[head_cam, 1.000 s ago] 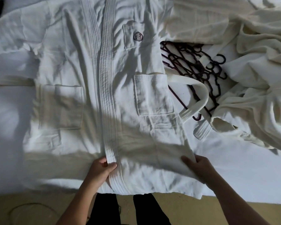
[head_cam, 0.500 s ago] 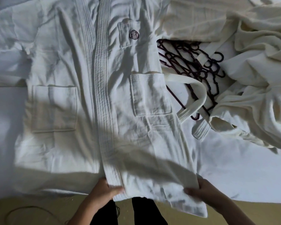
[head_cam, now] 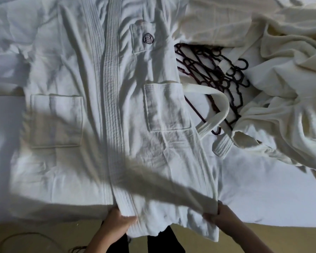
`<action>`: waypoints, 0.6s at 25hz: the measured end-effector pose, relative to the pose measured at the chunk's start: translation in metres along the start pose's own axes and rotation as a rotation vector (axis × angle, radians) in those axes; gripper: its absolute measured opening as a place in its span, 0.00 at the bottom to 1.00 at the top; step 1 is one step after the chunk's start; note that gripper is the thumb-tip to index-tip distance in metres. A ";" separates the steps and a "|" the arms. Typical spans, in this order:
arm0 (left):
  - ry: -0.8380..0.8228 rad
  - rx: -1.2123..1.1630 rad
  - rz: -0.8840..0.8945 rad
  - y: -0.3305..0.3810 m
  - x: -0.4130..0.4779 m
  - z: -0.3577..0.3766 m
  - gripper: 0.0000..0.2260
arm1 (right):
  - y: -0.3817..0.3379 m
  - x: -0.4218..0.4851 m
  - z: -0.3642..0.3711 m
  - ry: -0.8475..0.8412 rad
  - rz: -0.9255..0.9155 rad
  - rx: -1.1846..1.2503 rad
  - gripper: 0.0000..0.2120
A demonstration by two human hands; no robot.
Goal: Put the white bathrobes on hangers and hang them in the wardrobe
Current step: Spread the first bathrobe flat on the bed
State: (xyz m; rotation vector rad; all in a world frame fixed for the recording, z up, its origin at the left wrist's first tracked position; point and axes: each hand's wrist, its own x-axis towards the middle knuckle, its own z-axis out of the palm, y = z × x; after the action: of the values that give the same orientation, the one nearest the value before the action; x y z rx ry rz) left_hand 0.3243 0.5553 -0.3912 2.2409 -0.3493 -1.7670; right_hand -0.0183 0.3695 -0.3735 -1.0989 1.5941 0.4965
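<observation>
One view only, head-worn and wide-angle, edges bent. It looks forward and steeply down across the near edge of the bed (head_cam: 254, 189). Close in: robe (head_cam: 117, 125) fills most of frame. Left hand (head_cam: 118, 220) and right hand (head_cam: 224, 216) sit at bottom, with floor (head_cam: 35, 232) beneath. Hangers (head_cam: 208, 70) upper right.

White bathrobe (head_cam: 117, 106) spread front-up on a white-sheeted bed (head_cam: 263, 189), left hand (head_cam: 119, 219) gripping its quilted front band at the hem, right hand (head_cam: 224, 217) pinching the hem corner, dark hangers (head_cam: 213, 73) beside it, seemingly plastic, crumpled second bathrobe (head_cam: 281, 88) beyond.
</observation>
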 end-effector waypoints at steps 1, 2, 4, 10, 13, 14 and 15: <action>0.008 -0.018 0.008 -0.004 0.003 -0.001 0.14 | 0.004 0.000 -0.001 0.032 -0.015 -0.030 0.13; 0.027 -0.013 0.007 -0.006 0.001 0.000 0.14 | 0.008 -0.001 -0.003 0.062 -0.024 -0.074 0.12; 0.051 0.063 0.004 -0.009 -0.006 0.001 0.10 | 0.006 -0.006 -0.003 0.083 -0.022 -0.107 0.11; -0.293 0.262 0.074 0.012 -0.015 -0.066 0.12 | -0.036 -0.015 -0.041 -0.114 0.065 -0.082 0.14; -0.082 0.594 0.134 0.084 -0.024 -0.087 0.11 | -0.054 -0.026 -0.060 0.126 0.133 0.166 0.06; 0.078 0.583 0.303 0.109 -0.028 -0.080 0.06 | -0.060 -0.025 -0.063 0.217 0.104 0.186 0.05; 0.188 0.447 0.488 0.132 -0.028 -0.075 0.03 | -0.068 -0.026 -0.065 0.308 0.057 0.167 0.10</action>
State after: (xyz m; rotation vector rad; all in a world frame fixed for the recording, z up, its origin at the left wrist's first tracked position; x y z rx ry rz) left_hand 0.3881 0.4461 -0.3025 2.3002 -1.2309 -1.3028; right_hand 0.0043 0.2964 -0.3134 -1.0407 1.9028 0.2322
